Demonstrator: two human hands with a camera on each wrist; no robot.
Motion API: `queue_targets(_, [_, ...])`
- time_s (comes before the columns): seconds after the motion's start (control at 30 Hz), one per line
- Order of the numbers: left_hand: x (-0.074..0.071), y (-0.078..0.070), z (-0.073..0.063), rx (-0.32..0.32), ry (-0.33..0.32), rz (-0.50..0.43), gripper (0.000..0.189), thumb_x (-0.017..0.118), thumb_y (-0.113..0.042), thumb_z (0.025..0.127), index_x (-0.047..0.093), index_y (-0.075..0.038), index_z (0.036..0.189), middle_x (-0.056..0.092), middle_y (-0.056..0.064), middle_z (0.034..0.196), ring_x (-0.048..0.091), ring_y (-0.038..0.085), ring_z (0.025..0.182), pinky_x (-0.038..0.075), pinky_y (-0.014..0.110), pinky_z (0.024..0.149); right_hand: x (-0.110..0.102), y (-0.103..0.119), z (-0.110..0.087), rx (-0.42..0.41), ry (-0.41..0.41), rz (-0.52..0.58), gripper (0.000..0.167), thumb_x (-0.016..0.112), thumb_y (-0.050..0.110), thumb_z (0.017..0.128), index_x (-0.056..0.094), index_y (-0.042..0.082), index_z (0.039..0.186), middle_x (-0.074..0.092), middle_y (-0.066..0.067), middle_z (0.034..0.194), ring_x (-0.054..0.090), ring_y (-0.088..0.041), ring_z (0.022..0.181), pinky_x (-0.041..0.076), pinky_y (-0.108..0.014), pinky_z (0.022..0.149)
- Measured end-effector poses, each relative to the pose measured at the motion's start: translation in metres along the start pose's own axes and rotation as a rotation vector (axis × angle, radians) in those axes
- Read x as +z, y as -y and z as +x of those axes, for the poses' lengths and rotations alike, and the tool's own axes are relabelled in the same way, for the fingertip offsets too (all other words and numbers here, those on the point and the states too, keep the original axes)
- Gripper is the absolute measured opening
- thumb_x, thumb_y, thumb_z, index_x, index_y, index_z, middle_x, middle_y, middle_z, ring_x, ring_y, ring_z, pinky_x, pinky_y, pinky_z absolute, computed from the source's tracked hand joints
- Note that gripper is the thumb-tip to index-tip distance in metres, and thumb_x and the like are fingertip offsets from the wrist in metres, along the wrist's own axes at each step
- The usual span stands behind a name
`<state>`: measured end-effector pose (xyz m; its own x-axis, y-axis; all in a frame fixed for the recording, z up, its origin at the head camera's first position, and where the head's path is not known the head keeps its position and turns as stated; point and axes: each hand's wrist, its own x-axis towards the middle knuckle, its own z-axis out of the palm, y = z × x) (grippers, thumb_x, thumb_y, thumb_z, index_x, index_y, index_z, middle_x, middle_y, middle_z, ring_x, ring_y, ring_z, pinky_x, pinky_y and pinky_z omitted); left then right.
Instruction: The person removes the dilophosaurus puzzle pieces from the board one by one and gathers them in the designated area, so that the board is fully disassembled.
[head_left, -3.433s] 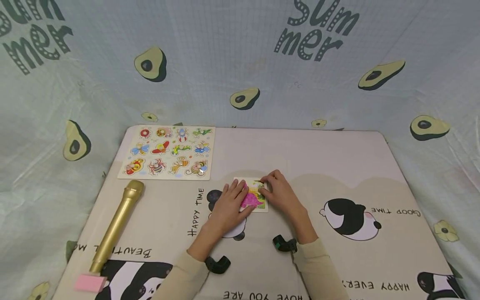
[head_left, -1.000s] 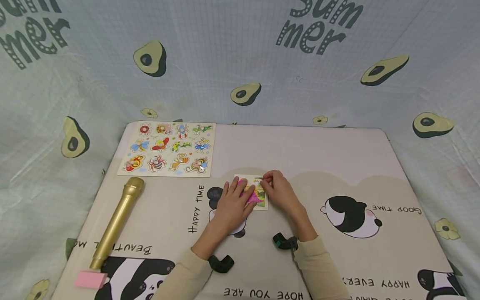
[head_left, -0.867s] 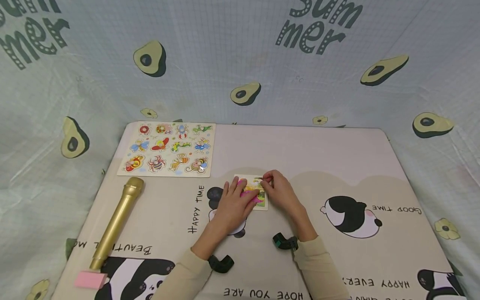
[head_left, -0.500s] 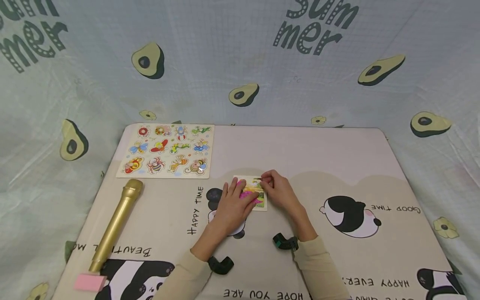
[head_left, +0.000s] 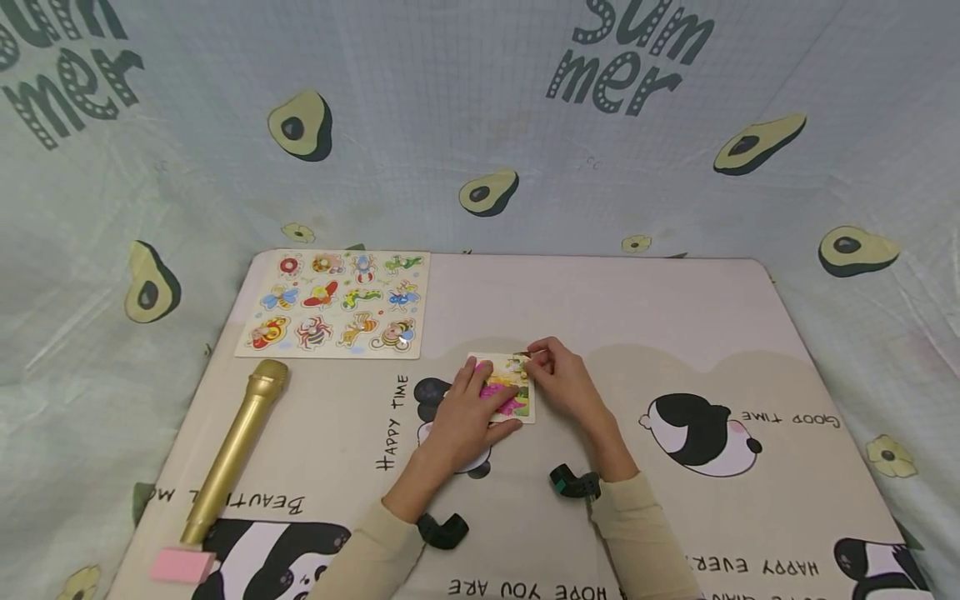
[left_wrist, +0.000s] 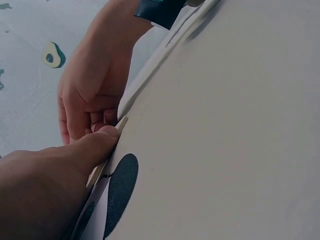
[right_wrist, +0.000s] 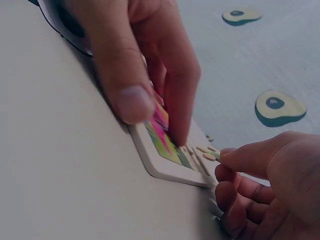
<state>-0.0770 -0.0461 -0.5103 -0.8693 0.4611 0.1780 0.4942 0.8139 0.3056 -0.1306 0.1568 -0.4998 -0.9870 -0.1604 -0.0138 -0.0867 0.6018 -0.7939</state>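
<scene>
A small puzzle board (head_left: 532,398) with a pink dinosaur picture lies flat at the middle of the table. My left hand (head_left: 461,421) rests on its left part, fingers spread and nearly straight over the picture. In the left wrist view the thumb lies along the board's edge (left_wrist: 123,124). At the board's far right corner, my right hand (head_left: 567,385) pinches a small, thin puzzle piece (right_wrist: 209,153) between thumb and index finger. That piece is tilted just above the board, beside a narrow recess in it. My left fingers hide much of the picture.
A larger board with several insect pictures (head_left: 337,310) lies at the table's back left. Below it is a gold microphone (head_left: 234,454), with a pink block (head_left: 182,566) at its lower end. Black wrist devices (head_left: 442,531) sit at both cuffs. A printed curtain hangs behind.
My left hand has shifted slightly right over the board, and its thumb has spread toward the near edge. The right hand stays at the corner, drawn back slightly with the piece.
</scene>
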Motion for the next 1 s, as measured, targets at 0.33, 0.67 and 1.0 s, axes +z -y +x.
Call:
queue_targets(0.33, [0.004,0.004,-0.001,0.033,-0.058,0.0,0.05,0.066,-0.057,0.09,0.067,-0.027,0.13,0.05,0.018,0.145,0.039,0.043,0.143,0.039,0.053,0.117,-0.026,-0.012,0.004,0.035,-0.099,0.003,0.028,0.063,0.022,0.098,0.061,0.007,0.122,0.069,-0.01,0.095,0.055,-0.017,0.076,0.043,-0.022,0.064])
queue_targets(0.67, [0.001,0.001,0.0,0.022,-0.043,-0.016,0.05,0.065,-0.057,0.09,0.067,-0.028,0.13,0.05,0.017,0.146,0.037,0.043,0.145,0.04,0.056,0.115,-0.055,-0.031,0.013,0.079,-0.18,-0.017,0.031,0.063,0.019,0.099,0.059,0.005,0.127,0.069,-0.014,0.096,0.056,-0.013,0.07,0.043,-0.019,0.06])
queue_targets(1.0, [0.004,0.002,0.001,0.02,-0.054,0.006,0.05,0.065,-0.058,0.089,0.066,-0.029,0.13,0.05,0.016,0.146,0.038,0.042,0.144,0.039,0.053,0.117,-0.075,-0.051,0.011,0.159,-0.265,-0.025,0.032,0.061,0.022,0.1,0.059,0.005,0.127,0.067,-0.015,0.099,0.056,-0.014,0.073,0.044,-0.017,0.062])
